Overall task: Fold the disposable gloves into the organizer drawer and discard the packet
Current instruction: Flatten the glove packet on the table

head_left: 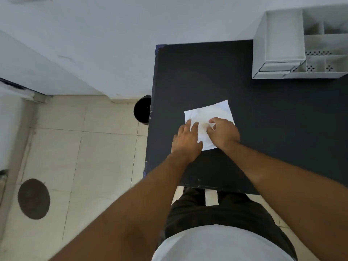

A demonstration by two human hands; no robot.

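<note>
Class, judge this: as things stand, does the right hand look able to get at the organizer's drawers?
Probably yes. The right hand lies on the white packet, and only bare dark table shows between it and the organizer at the far right corner.

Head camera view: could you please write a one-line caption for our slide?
Both hands, left hand and right hand, press a white packet flat on a black table near a grey organizer.

- The white, creased paper-like packet (209, 113) looked thin and matt, wrinkled near its left edge.
- The black tabletop (263, 113) was matt and smooth, chipped along its near and left edges.
- The far-right pale grey organizer (278, 42) looked like matt plastic, some walls perforated.
- The cream floor tiles (94, 157) looked smooth and dull.
</note>
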